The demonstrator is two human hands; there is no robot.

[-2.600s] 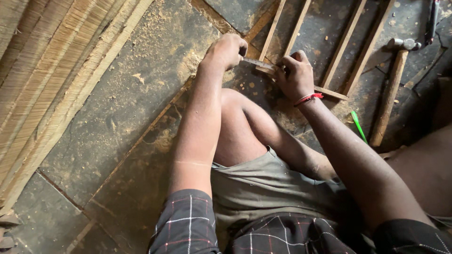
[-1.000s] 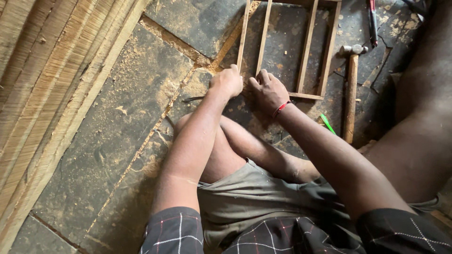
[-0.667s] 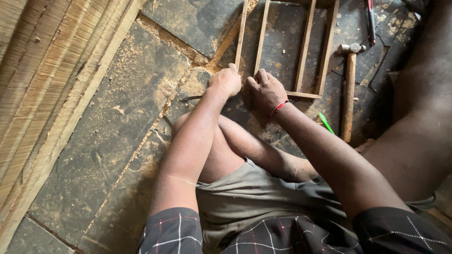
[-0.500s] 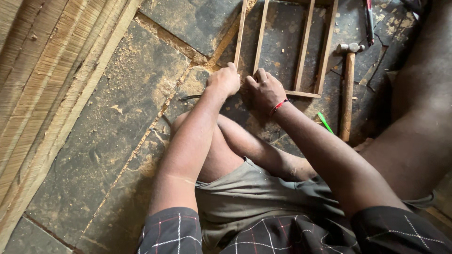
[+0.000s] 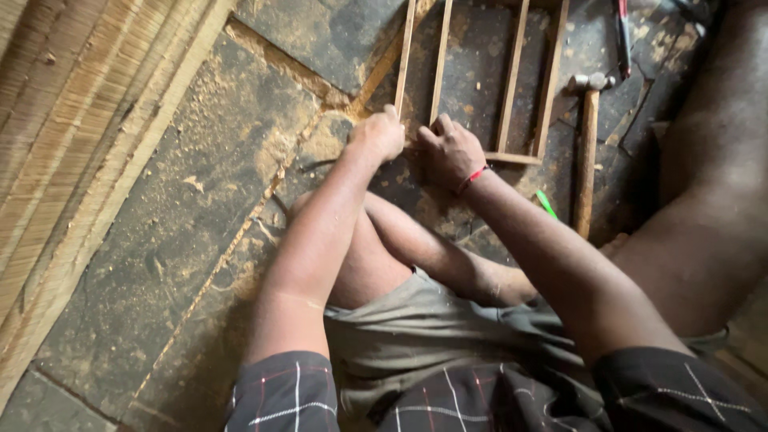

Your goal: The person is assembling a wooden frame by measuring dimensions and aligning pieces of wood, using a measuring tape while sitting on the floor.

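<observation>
On stone floor, 12 o'clock: thin slat frame (image 5: pixel 512 88), light, prob. brittle.
L hand (image 5: pixel 378 134) fisted on slat end; R hand (image 5: pixel 448 150) pressed onto crossbar; grip near joints.

Dark stone slab floor (image 5: pixel 200 240), sawdust-filled joints, woven reed mat (image 5: pixel 72 120) at left

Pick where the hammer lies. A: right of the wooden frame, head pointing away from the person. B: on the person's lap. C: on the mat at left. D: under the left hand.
A: the hammer lies on the floor right of the frame, untouched by either hand.
</observation>
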